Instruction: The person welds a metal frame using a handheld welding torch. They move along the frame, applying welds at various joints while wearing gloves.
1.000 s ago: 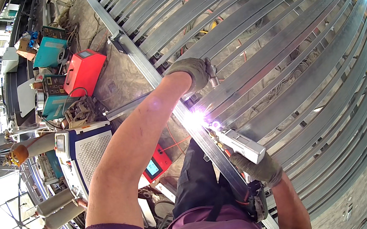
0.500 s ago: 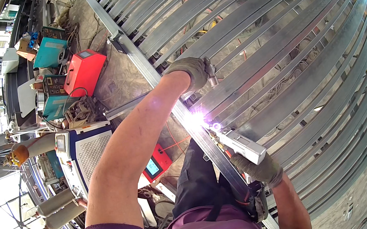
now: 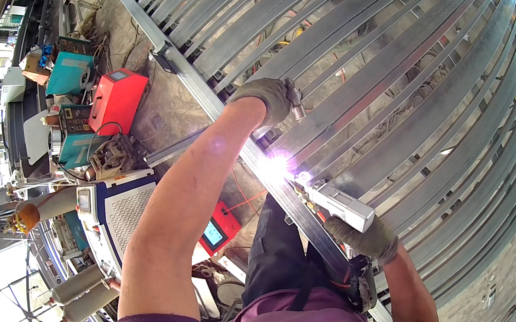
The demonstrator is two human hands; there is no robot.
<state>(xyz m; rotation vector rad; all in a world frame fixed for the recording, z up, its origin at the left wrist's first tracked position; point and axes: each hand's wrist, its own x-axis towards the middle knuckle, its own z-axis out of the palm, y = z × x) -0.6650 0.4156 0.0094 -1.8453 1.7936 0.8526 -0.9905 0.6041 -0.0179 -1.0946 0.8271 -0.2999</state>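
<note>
My right hand (image 3: 367, 239), in a dark work glove, is wrapped round a pale, boxy handheld welding gun (image 3: 343, 206). Its nozzle points at the long metal rail (image 3: 201, 92) of a frame, where a bright white-violet glare hides the spot it meets. Farther up the rail, my gloved left hand (image 3: 266, 100) is closed on what looks like a hammer (image 3: 297, 104), its metal head showing past the fingers. The handle is hidden in the glove. Flat metal slats (image 3: 359, 105) run off to the right from the rail.
At the left stand a red machine (image 3: 118, 101), teal boxes (image 3: 69, 73) and a white-and-blue cabinet (image 3: 132, 211). A red unit with a lit screen (image 3: 219, 231) sits near my legs. Hoses and cables (image 3: 394, 113) lie on the floor under the slats.
Both hands stay almost in place with their tools. The glare at the rail continues, and the view has shifted very slightly.
</note>
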